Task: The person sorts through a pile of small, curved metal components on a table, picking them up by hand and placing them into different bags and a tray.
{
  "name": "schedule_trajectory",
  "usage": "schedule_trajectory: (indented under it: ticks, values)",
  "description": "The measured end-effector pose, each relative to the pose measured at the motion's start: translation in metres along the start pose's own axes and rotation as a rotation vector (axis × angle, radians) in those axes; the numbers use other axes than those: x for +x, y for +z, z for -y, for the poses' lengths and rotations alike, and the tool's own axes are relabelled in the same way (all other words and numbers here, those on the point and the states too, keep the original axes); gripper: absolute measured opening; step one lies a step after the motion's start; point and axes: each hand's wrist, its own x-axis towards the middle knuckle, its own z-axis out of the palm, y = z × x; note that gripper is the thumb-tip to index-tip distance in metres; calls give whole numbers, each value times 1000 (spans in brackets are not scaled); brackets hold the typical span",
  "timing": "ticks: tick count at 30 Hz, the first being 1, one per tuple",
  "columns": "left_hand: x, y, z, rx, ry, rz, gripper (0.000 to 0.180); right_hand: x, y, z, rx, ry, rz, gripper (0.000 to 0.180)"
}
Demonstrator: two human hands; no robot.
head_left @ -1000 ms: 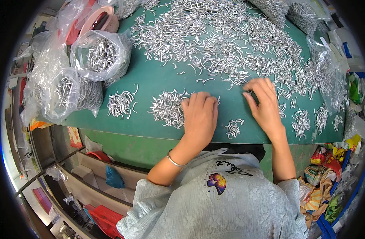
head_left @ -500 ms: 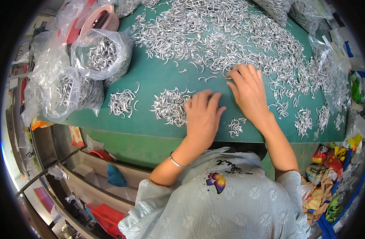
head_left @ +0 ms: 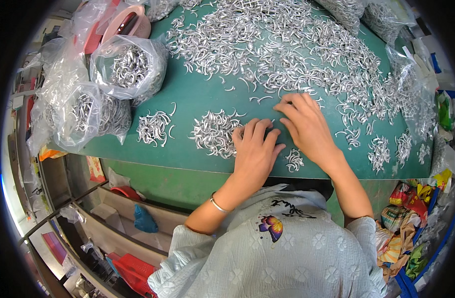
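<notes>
Small curved silvery metal pieces lie over the green table. My left hand [head_left: 257,151] rests against the right side of a mid-sized pile [head_left: 215,134], its bent fingers spread and the thumb apart. To its right, my right hand [head_left: 309,129] is just below the edge of the big spread heap [head_left: 287,54]. Its fingers are bent toward the left, with a gap between index finger and thumb; I make out nothing held in it. A tiny dark piece shows between the two hands. Below my right hand sits a little pile [head_left: 294,160].
Another small pile [head_left: 155,127] lies at the left; several more sit at the right, including one pile [head_left: 379,153]. Clear plastic bags of pieces, such as the open bag [head_left: 130,69], stand at the left near a pink basket [head_left: 138,25]. The table's near edge [head_left: 188,169] runs before me.
My right hand has drawn back slightly from the big heap, toward me and left, its fingers more bent. My left hand has shifted slightly right and nearer, still beside the pile.
</notes>
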Motion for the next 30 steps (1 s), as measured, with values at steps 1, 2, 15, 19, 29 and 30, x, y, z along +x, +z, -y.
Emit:
schedule_trajectory:
  ticks: [1, 2, 15, 19, 29, 30]
  values:
    - [-2, 1, 3, -8, -4, -3, 30, -3, -1, -4, -27, -16, 10, 17]
    - [-4, 0, 6, -15, -9, -6, 29, -8, -3, -11, -54, -32, 21, 17]
    - [-7, -12, 10, -45, -103, -99, 30, 24, 13, -11, -275, -174, 42, 16]
    - [2, -15, 21, 38, -130, -152, 34, 1, -8, -9, -97, -67, 200, 14]
    - [11, 7, 1, -9, -34, 10, 24, 42, 10, -21, -225, -138, 16, 13]
    - [9, 9, 3, -12, -34, 11, 22, 37, 9, -23, -265, -154, 26, 14]
